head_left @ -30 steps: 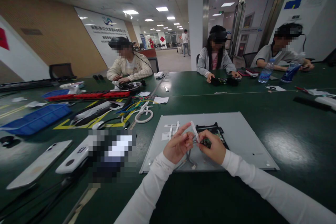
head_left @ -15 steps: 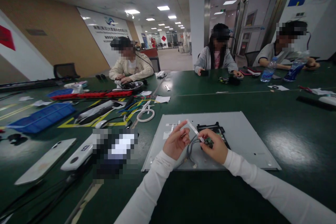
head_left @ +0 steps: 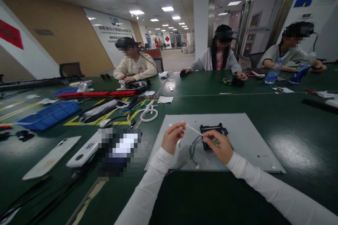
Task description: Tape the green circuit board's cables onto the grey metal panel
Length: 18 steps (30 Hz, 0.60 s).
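Note:
A thin white strip (head_left: 194, 129), looking like tape, is stretched between my two hands above a flat grey panel (head_left: 248, 144). My left hand (head_left: 172, 137) pinches its upper left end between fingertips. At the lower right end, my right hand (head_left: 219, 145) has it between thumb and forefinger. Behind my right hand, a black frame (head_left: 213, 126) with a green circuit board (head_left: 215, 141) sits on the panel, partly covered by that hand. Grey cables (head_left: 192, 151) run from it across the panel towards the left.
To the left lie a white phone (head_left: 52, 157), a white handheld device (head_left: 86, 153) and a blurred-out screen (head_left: 124, 147). Beyond them are a blue tray (head_left: 50, 114), a white cable coil (head_left: 148, 115) and coloured wires. Several people sit across the green table; bottles (head_left: 274, 72) stand at right.
The strip now shows narrower, turned more edge-on, with its left end a little lower. The view has shifted slightly. Across the table, a person's hand has moved a dark object leftward.

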{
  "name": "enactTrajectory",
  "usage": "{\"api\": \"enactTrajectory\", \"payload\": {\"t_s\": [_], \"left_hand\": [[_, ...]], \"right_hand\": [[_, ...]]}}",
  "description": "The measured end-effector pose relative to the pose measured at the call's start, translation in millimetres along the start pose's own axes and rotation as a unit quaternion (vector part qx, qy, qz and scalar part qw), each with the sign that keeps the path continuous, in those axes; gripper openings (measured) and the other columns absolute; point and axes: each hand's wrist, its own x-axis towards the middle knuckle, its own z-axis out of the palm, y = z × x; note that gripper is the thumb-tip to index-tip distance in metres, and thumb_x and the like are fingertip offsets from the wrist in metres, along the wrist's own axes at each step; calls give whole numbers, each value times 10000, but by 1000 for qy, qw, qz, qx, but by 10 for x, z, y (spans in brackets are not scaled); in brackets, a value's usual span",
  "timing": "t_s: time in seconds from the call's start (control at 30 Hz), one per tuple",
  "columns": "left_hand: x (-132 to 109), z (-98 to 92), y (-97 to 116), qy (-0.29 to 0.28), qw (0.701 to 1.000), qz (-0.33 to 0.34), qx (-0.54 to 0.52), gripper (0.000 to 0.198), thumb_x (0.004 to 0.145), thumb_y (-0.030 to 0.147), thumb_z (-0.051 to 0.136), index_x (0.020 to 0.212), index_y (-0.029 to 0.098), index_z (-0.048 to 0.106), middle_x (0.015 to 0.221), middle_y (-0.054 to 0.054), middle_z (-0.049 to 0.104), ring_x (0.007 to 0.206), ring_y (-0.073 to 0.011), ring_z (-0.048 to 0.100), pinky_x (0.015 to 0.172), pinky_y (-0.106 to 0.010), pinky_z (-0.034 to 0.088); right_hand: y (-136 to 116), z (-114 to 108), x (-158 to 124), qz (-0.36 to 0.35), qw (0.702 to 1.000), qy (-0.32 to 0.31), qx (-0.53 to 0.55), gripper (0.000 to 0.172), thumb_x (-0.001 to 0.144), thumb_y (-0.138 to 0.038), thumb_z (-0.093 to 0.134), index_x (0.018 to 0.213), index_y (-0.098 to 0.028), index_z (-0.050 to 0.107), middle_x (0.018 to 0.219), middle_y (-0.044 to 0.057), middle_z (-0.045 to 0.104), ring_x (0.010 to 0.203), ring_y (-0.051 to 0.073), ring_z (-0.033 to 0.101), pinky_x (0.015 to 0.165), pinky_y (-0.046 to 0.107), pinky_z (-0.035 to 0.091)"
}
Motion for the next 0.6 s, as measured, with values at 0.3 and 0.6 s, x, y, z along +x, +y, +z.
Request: {"api": "enactTrajectory", "payload": {"t_s": [0.3, 0.6], "left_hand": [[32, -129, 134, -10, 976, 87, 197, 178, 669, 238, 557, 772, 149, 671, 709, -28, 590, 577, -112, 449, 553, -228, 372], [54, -149, 118, 58, 970, 92, 216, 239, 670, 260, 545, 867, 160, 636, 676, -13, 593, 570, -111, 489, 543, -223, 381]], "right_hand": [[16, -3, 3, -29, 999, 11, 12, 134, 811, -260, 454, 790, -194, 570, 796, 42, 585, 778, 155, 539, 713, 297, 440], [7, 4, -2, -34, 999, 22, 12, 100, 802, -241, 469, 756, -200, 548, 795, 36, 581, 772, 152, 540, 707, 293, 434]]}}
